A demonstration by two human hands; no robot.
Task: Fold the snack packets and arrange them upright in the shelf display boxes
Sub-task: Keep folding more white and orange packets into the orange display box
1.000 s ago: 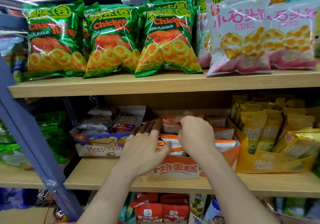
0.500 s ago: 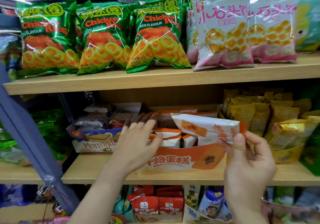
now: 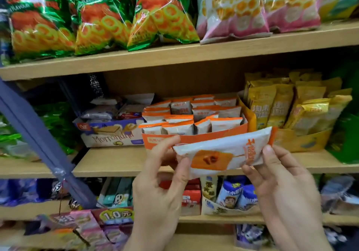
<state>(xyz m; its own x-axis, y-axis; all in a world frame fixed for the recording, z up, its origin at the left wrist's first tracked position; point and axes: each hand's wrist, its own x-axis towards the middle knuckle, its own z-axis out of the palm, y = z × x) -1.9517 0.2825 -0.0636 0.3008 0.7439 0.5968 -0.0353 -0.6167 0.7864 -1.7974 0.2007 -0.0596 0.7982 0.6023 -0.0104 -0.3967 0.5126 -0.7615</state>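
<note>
Both hands pinch one white-and-orange snack packet (image 3: pixel 223 153) by its ends: the left hand (image 3: pixel 161 182) nips the left end, the right hand (image 3: pixel 279 180) the right. The packet lies sideways, tilted up to the right, in front of the orange display box (image 3: pixel 194 137), where like packets (image 3: pixel 186 116) stand upright on the middle shelf (image 3: pixel 116 161).

The snack packet (image 3: pixel 223 153) is white with an orange square print and an orange end seal. The display box (image 3: pixel 194 138) behind is orange. Above, green foil bags (image 3: pixel 101 17) show orange rings, and pink-and-white bags (image 3: pixel 233 11) carry yellow honeycomb.
</note>
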